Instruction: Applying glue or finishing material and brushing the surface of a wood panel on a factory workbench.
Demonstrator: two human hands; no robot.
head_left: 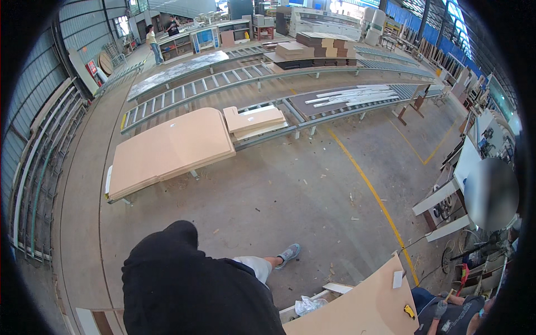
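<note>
Neither of my hands shows in the head view. A large form in black clothing [190, 285] fills the lower edge, hiding what lies behind it; whose body it is I cannot tell. Beside it a light shorts leg ends in a grey shoe [289, 255] on the floor. At the lower right lies a tan board [357, 304] with a white label [397, 279] and a yellow-and-black utility knife [410, 311] on top. A co-worker's gloved hand [440, 309] is beyond the board's right edge, near a thin wooden strip [449, 296].
Tan panels [173, 145] are stacked on a roller conveyor [265, 138] ahead. Farther off, white strips [357, 95] and brown board stacks [324, 50] rest on other conveyors. Crumpled clear plastic [309, 305] lies by the near board. A white workbench [466, 162] stands right.
</note>
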